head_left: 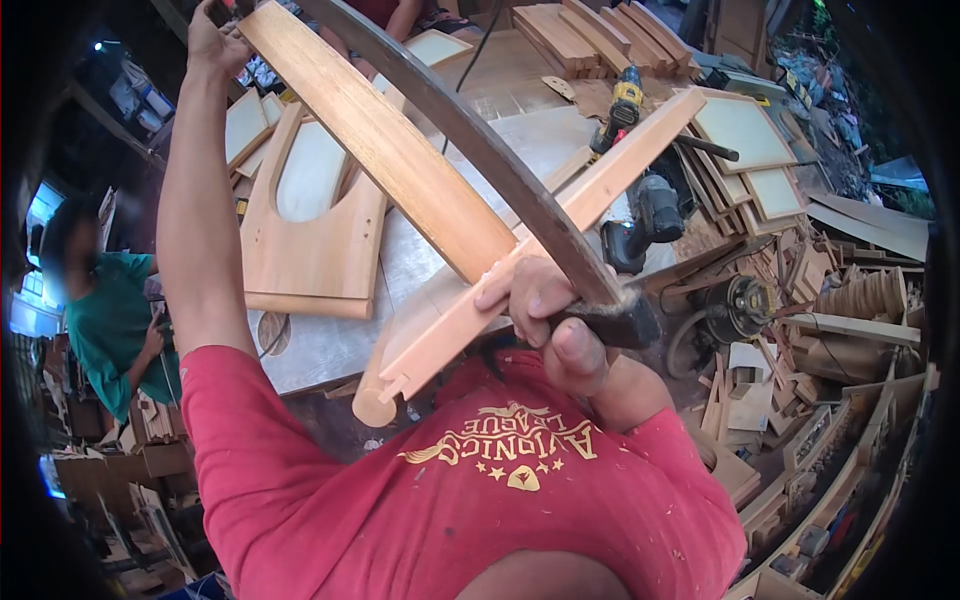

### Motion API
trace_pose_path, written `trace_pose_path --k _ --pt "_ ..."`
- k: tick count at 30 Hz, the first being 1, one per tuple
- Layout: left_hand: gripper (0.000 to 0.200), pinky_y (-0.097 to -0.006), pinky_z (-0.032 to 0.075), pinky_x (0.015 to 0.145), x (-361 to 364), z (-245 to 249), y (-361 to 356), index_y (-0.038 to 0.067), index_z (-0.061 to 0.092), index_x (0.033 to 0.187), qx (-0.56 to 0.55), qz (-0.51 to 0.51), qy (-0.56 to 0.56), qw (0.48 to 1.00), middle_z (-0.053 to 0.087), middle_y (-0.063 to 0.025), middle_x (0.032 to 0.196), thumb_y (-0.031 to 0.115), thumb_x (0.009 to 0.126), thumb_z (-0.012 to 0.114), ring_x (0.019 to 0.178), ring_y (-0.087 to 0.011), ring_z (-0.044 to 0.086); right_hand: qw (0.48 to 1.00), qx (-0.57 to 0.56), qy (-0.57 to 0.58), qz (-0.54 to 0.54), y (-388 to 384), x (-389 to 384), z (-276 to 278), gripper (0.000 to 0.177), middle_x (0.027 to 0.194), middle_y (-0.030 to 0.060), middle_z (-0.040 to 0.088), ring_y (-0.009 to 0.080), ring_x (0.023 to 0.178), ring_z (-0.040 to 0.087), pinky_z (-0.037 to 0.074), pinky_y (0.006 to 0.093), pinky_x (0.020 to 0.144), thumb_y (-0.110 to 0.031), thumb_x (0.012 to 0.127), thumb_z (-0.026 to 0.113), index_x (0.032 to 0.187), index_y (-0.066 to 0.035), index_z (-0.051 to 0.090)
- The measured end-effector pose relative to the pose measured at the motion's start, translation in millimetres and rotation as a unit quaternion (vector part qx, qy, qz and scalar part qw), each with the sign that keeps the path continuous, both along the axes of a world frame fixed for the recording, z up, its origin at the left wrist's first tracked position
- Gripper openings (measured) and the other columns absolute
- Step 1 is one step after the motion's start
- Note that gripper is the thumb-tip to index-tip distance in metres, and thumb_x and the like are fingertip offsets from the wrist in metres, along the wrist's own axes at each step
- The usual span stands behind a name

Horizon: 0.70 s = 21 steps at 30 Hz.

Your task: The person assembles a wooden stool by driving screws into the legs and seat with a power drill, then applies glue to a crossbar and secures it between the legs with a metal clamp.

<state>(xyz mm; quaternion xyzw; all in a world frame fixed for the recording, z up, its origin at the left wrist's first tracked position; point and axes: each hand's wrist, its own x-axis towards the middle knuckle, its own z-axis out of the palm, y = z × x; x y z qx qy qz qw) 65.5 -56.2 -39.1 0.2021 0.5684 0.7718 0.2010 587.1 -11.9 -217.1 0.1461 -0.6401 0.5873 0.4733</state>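
Note:
A long dark bar clamp (470,130) slants over the work, its near end a dark block (620,320). My right hand (550,320) is closed round that end, fingers against a pale wooden rail (540,245). A wide wooden board (370,130) butts into the rail's side, and the two form a T. At the board's far end my left hand (215,40) is closed by a dark piece with a bit of red, apparently the clamp's other end; its fingertips are partly cut off. The rail's near end has a notched tip, beside a round wooden end (375,405).
On the worktable (330,350) lies a panel with a rounded cutout (310,250). A yellow drill (625,100) and a dark power tool (645,220) lie to the right. Framed panels (745,130) and stacked boards (560,40) stand behind. A person in green (120,310) is at left.

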Motion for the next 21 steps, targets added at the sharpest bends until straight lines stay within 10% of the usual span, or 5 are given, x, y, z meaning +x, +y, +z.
trace_pose_path --k 8,18,21 --pt "0.092 -0.0463 0.059 0.091 -11 28 -27 -0.017 0.038 0.136 -0.074 0.068 0.053 0.994 0.060 -0.0316 0.124 0.066 0.099 0.029 0.111 -0.0402 0.065 0.989 -0.099 0.061 0.093 -12 -7 14 0.034 0.061 0.0067 0.052 0.0208 0.058 0.058 0.059 0.0483 0.079 -0.029 0.097 0.063 0.092 0.004 0.056" --pt "0.035 -0.0509 0.059 0.083 -99 32 28 -0.002 0.055 0.119 0.143 -0.029 0.026 0.989 0.068 -0.0201 0.103 0.028 0.105 0.044 0.090 -0.0346 0.068 0.995 0.011 0.086 0.055 -5 -8 6 0.039 0.058 0.0021 0.050 0.0147 0.050 0.051 0.061 0.0489 0.075 -0.026 0.098 0.061 0.131 -0.010 0.046" --pt "0.028 -0.0468 0.061 0.074 -121 35 28 0.004 0.056 0.115 0.160 -0.077 -0.015 0.984 0.068 -0.0149 0.099 0.029 0.104 0.052 0.083 -0.0295 0.069 0.996 0.009 0.071 0.062 -4 -7 10 0.029 0.058 0.0024 0.050 0.0158 0.050 0.052 0.061 0.0494 0.075 -0.027 0.098 0.061 0.114 -0.005 0.053"
